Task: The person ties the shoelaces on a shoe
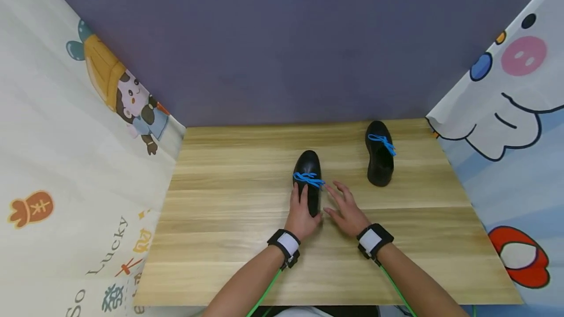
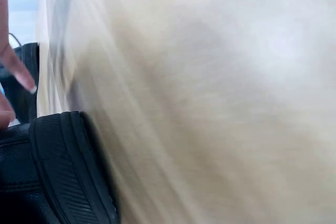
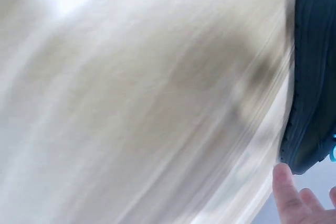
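Observation:
A black leather lace-up shoe [image 1: 308, 163] stands on the wooden table, toe pointing away from me. Blue shoelaces [image 1: 306, 178] lie across its front. My left hand [image 1: 301, 216] grips the shoe around the heel, two fingers over its left side and opening, thumb at the right. In the left wrist view the shoe's heel and sole edge [image 2: 65, 166] show close up. My right hand [image 1: 348, 212] is beside the shoe, fingers spread and slightly bent. Its fingertips are near the right lace ends; whether they touch cannot be told.
A second black shoe [image 1: 380, 160] with blue laces stands farther back to the right, toe away. The wooden table [image 1: 220, 238] meets a dark grey-purple wall [image 1: 282, 53] behind. Printed curtains [image 1: 66, 126] hang on both sides. Green cables run along both forearms.

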Motion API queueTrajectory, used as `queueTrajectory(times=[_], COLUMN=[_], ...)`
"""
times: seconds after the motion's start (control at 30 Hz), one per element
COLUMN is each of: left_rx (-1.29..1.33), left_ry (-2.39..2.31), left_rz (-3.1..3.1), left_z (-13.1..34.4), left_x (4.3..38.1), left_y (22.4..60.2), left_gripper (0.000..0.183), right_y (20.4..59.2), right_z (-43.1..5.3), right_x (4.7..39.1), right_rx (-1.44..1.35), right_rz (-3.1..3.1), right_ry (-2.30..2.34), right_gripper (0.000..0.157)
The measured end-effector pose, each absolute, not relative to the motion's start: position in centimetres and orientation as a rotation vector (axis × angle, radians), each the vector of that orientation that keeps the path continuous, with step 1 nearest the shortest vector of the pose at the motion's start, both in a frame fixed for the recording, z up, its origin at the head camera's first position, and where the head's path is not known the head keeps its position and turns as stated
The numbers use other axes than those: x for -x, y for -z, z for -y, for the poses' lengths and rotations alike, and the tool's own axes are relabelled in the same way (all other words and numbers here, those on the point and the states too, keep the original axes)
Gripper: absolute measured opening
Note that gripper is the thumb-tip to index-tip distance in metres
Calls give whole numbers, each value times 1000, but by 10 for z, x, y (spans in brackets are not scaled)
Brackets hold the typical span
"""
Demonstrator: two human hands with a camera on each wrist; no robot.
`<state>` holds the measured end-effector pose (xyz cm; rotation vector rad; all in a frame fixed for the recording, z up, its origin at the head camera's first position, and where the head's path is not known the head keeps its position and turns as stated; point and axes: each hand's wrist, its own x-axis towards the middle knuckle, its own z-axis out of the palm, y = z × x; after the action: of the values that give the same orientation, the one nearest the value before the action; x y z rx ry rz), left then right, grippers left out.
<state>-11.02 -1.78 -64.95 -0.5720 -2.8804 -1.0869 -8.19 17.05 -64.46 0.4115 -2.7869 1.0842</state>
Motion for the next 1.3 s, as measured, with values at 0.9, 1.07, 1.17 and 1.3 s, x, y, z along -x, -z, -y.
queueTrajectory(times=[0.9, 1.07, 1.17, 1.3], left_rx=[793, 774, 748, 729], left_ry=[919, 924, 953, 1003], left_rz=[2973, 3007, 3015, 3001], left_z=[-84, -104, -113, -122], left_x=[185, 189, 190, 192], left_y=[649, 651, 652, 651], left_gripper=[96, 97, 99, 100], right_y=[654, 653, 651, 650], right_z=[-208, -215, -219, -224], right_x=[67, 63, 60, 55], right_rx=[-258, -216, -205, -188], right_rz=[2757, 2731, 2715, 2699], right_ry=[-1016, -975, -957, -952], right_gripper=[68, 71, 72, 77])
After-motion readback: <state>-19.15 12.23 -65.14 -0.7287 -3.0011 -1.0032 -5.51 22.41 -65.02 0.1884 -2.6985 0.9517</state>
